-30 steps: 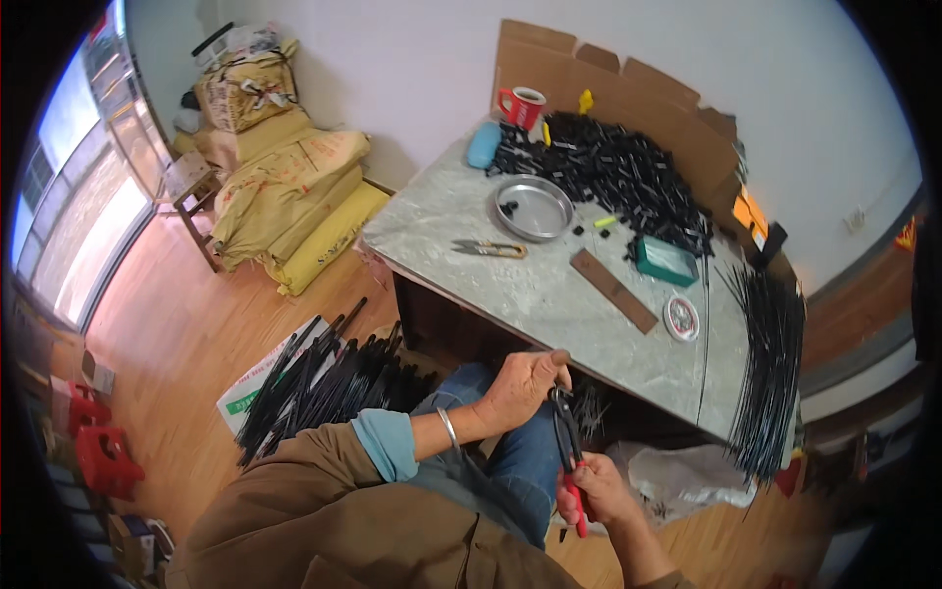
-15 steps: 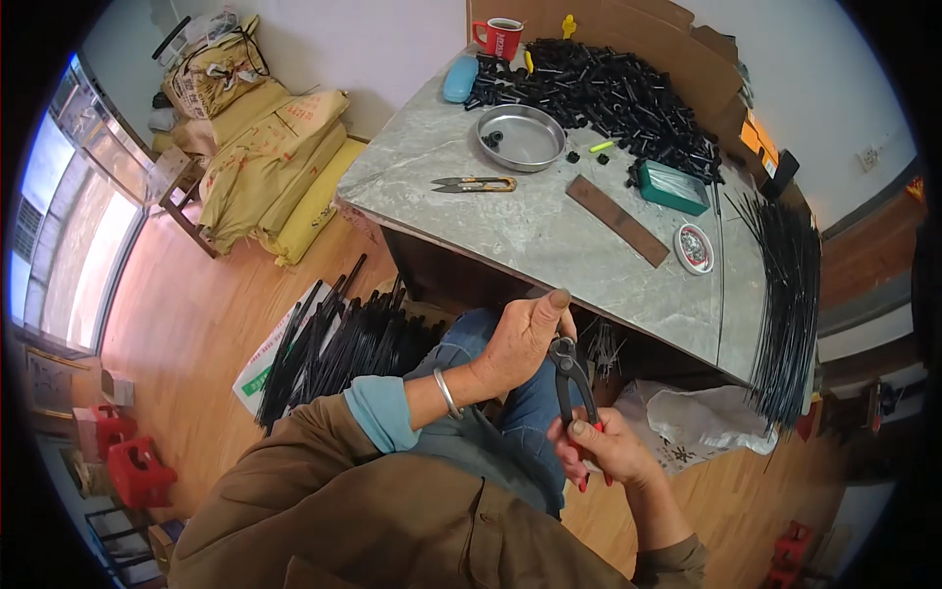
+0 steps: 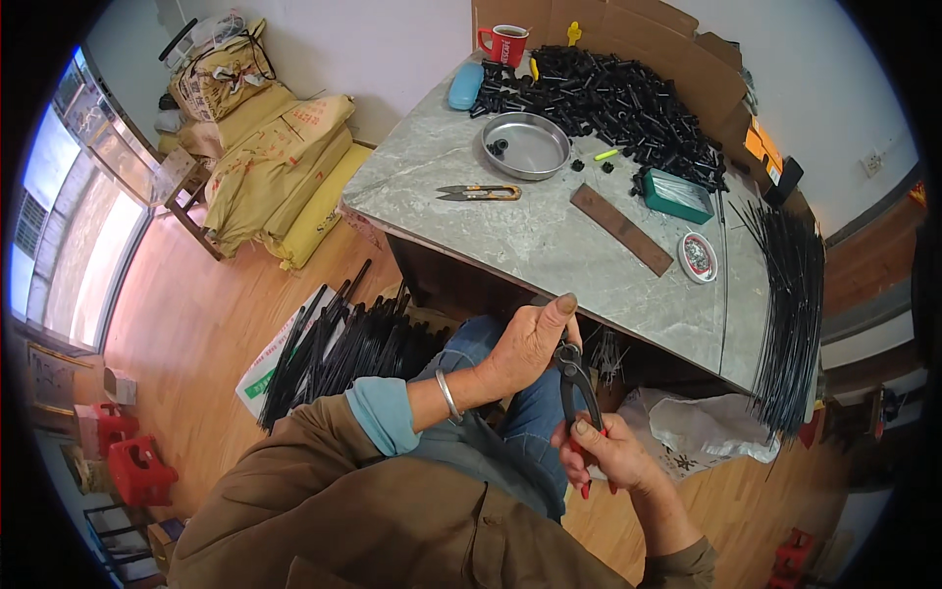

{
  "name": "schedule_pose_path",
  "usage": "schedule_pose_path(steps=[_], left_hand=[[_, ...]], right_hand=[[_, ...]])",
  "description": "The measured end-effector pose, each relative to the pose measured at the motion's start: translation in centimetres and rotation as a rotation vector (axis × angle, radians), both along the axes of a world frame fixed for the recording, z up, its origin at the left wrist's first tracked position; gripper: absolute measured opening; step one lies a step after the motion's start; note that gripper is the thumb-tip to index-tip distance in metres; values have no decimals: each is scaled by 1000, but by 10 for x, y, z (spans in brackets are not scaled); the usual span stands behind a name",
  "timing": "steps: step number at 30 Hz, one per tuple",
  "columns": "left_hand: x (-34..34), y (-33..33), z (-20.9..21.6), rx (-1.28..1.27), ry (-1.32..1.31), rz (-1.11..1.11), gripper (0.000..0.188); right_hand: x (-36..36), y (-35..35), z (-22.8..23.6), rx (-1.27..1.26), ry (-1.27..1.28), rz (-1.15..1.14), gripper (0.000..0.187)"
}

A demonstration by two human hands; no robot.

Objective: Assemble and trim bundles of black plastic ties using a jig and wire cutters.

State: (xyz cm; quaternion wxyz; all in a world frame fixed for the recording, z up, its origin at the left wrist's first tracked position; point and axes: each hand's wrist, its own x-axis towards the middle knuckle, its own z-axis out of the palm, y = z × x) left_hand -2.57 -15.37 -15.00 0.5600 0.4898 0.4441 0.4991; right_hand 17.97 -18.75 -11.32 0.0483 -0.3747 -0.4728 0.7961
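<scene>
My right hand (image 3: pixel 610 454) is wrapped round the red handles of a pair of end-cutting pincers (image 3: pixel 572 368), held upright over my lap with the jaws at the top. The jaws meet the underside of my left hand (image 3: pixel 533 346). That hand is closed with its thumb uppermost, just before the table's front edge. Whatever its fingers grip is hidden behind them. A metal bangle (image 3: pixel 447 397) circles my left wrist.
On the grey table (image 3: pixel 471 231) lie a heap of black tubular parts (image 3: pixel 618 98), a round metal dish (image 3: pixel 535 157), thread snips (image 3: pixel 479 193), a brown bar (image 3: pixel 620 231) and long black rods (image 3: pixel 790 304). More black rods (image 3: pixel 343 353) lie on the floor left of my knees.
The tabletop sits slightly lower in the picture. My left hand and the pincers have shifted only a little, and both hands keep their grip.
</scene>
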Motion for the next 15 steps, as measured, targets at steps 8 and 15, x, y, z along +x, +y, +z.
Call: schedule_pose_path(steps=[8,15], left_hand=[[0,-1,1,97,-47,142,70],[-2,4,-1,-16,-93,195,68]], right_hand=[[-14,-12,6,-534,192,-164,38],[-3,24,-21,1399,-630,-133,15]])
